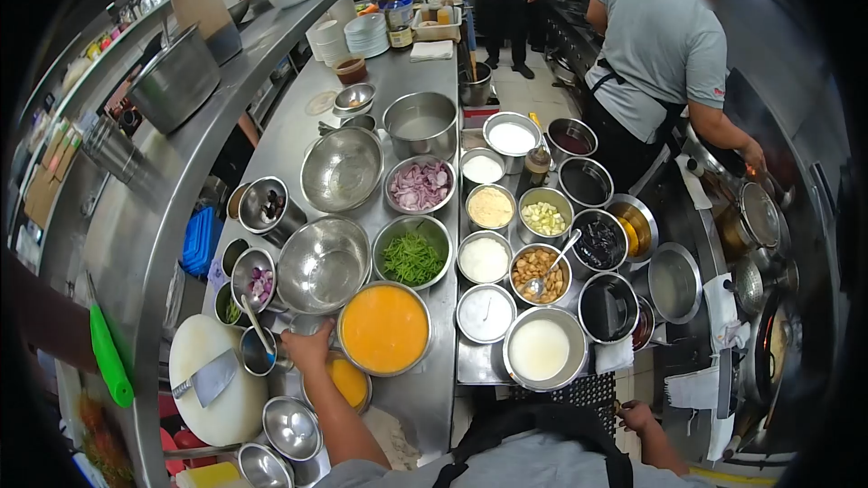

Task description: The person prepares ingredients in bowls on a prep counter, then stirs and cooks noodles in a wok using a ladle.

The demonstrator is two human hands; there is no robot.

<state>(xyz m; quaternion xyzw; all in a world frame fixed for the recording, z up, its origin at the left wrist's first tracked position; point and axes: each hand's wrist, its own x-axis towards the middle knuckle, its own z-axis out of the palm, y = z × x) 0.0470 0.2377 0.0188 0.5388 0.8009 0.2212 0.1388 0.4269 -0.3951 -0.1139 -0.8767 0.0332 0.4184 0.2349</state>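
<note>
My left hand (308, 346) reaches over the steel counter, beside the large bowl of orange liquid (384, 327) and just above a smaller bowl of orange liquid (348, 383). Its fingers are near a small steel cup (258, 351) with a handle sticking out; whether they grip anything is unclear. An empty steel bowl (324, 264) sits beyond the fingers, with green strips (413, 258) in a bowl to its right. My right hand (636, 415) hangs low at the right, curled near a small knob-like thing at the stove side; what it holds, if anything, is too small to name.
A cleaver (213, 379) lies on a round white board (201, 416). Pots of ingredients, such as white liquid (541, 349), crowd the right side. A green-handled knife (109, 355) rests on the left shelf. A co-worker (658, 45) stands at the stove; others stand at the back.
</note>
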